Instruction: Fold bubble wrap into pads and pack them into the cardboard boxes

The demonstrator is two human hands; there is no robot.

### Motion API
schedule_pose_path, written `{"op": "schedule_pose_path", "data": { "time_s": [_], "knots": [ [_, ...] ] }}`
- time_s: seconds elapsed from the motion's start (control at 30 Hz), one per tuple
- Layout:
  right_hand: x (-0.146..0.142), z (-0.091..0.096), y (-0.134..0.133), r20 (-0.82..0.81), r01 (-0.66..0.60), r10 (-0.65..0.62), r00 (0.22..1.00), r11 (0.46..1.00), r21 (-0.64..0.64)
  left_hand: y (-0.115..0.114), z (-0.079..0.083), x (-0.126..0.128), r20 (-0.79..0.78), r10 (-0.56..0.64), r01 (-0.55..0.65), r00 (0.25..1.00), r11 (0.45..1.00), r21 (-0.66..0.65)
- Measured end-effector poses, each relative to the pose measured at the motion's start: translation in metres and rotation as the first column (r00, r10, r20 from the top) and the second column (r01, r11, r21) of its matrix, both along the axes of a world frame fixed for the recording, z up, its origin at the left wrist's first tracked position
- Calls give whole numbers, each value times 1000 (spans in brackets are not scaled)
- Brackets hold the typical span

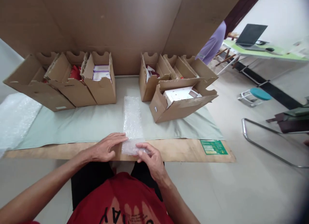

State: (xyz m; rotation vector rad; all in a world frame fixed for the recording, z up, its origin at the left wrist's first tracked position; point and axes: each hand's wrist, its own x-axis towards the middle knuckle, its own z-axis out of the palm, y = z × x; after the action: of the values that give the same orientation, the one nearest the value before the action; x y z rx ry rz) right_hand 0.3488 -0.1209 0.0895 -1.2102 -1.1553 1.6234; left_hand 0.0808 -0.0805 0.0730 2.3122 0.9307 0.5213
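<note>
A long strip of clear bubble wrap point(131, 116) lies on the pale green mat point(79, 124), running away from me. Its near end is folded over into a small bundle at the table's front edge. My left hand point(106, 147) lies flat on the left side of that bundle, fingers stretched out over the wrap. My right hand point(151, 159) pinches the bundle's near right corner with curled fingers. What is inside the fold is hidden.
Open cardboard bins point(70, 85) stand at the back left and others point(178, 102) at the back right, holding white and red packets. More bubble wrap point(14, 118) lies at far left. A green card point(213, 147) sits on the wooden table edge. A person in purple point(212, 45) stands far right.
</note>
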Motion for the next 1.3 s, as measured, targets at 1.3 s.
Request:
{"op": "schedule_pose_path", "data": {
  "time_s": [1.3],
  "knots": [
    [-5, -4, 74, 655, -312, -282, 701, 705, 637, 22, 3, 42, 61, 653, -630, 755, 747, -213]
  ]
}}
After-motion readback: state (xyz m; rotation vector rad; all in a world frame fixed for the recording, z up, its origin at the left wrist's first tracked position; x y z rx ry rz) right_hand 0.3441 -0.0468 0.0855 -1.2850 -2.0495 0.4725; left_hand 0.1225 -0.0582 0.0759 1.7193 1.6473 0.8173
